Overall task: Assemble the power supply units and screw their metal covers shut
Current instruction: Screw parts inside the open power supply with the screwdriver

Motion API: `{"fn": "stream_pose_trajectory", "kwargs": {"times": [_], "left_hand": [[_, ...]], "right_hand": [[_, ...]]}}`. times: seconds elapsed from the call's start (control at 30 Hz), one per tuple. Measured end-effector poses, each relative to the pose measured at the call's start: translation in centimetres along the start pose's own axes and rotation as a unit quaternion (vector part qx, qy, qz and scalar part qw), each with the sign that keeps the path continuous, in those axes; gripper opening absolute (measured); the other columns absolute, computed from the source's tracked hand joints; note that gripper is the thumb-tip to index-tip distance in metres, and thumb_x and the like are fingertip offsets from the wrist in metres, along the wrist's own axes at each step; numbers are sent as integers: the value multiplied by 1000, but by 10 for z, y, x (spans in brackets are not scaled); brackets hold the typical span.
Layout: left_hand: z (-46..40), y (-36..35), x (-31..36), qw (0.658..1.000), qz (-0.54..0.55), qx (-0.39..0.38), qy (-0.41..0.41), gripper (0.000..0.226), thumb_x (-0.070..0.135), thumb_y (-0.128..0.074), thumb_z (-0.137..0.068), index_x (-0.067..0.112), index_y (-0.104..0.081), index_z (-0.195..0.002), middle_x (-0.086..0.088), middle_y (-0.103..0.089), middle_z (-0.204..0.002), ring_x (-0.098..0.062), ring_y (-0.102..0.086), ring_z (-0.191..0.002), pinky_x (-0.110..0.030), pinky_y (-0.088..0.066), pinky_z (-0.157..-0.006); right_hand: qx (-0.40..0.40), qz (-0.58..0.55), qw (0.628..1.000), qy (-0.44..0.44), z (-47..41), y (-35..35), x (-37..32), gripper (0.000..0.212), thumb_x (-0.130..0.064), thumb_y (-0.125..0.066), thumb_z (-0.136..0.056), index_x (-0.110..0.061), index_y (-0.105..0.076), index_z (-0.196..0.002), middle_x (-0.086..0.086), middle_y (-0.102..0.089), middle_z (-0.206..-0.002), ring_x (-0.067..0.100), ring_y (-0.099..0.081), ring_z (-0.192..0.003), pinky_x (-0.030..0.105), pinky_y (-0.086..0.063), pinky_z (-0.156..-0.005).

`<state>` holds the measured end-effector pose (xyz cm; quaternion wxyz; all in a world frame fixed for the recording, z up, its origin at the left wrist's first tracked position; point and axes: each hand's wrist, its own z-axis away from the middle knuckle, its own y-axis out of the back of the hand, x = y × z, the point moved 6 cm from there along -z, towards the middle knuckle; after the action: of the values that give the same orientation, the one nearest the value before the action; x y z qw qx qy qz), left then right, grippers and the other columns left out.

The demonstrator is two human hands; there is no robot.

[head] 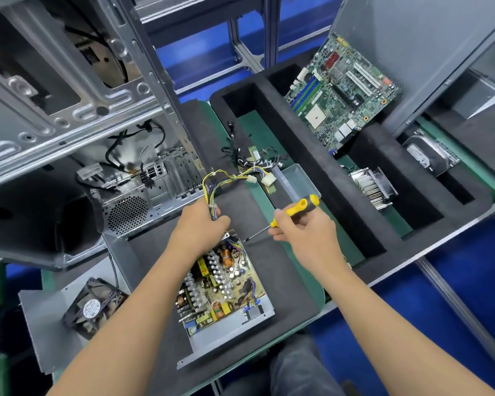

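The open supply (226,295) lies at 6 o'clock on the tabletop (297,270). Left hand (196,230) grips its wires (212,181); right hand (306,232) holds the screwdriver (295,208) at 1 o'clock.

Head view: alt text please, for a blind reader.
Over an open power supply unit on a dark mat, the left hand grips its wire bundle while the right hand holds a yellow-handled screwdriver. A motherboard lies in a foam tray beyond.

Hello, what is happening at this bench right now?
A person is assembling a power supply. The left hand grips the wire harness of the open power supply unit, whose circuit board is exposed. The right hand holds a yellow screwdriver, its tip near the unit's far corner.
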<state>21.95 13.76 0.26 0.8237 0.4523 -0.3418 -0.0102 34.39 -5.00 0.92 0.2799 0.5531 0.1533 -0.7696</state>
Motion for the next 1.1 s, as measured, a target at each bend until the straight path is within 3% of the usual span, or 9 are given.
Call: {"fn": "stream_pose_trajectory", "kwargs": {"times": [0.27, 0.5, 0.8, 1.1], "left_hand": [[0, 0, -1, 1000, -17, 9, -2, 15, 23, -58, -81, 23, -44, -75, -4, -57, -79, -17, -50, -69, -29, -30, -54], [1, 0, -2, 1000, -15, 7, 0, 16, 24, -57, -81, 22, -43, -75, -4, -55, -79, -21, -48, -70, -31, -31, -56], [2, -1, -1, 1000, -14, -1, 8, 15, 24, -57, -80, 22, -43, -75, -5, -54, -80, -22, -47, -70, -31, -30, -54], [2, -1, -1, 1000, -9, -1, 6, 16, 25, -58, -81, 22, -44, -76, -5, -55, -80, -20, -47, -70, -31, -32, -55]], "right_hand": [[-4, 25, 999, 22, 2, -8, -3, 16, -15, -69, -92, 0, -63, -92, 9, -73, -76, 14, -73, -68, 21, -58, -63], [-17, 29, 999, 21, 3, -13, 1, 12, -18, -69, -92, -16, -62, -82, 1, -74, -72, 17, -74, -72, 37, -61, -75], [-23, 49, 998, 22, 1, -16, 5, 13, -22, -70, -90, -23, -63, -79, -4, -75, -73, 16, -75, -73, 48, -59, -83], [-40, 96, 994, 43, 1, -20, 3, 14, -37, -69, -85, -24, -65, -82, -7, -74, -75, 13, -73, -77, 47, -58, -84]]}}
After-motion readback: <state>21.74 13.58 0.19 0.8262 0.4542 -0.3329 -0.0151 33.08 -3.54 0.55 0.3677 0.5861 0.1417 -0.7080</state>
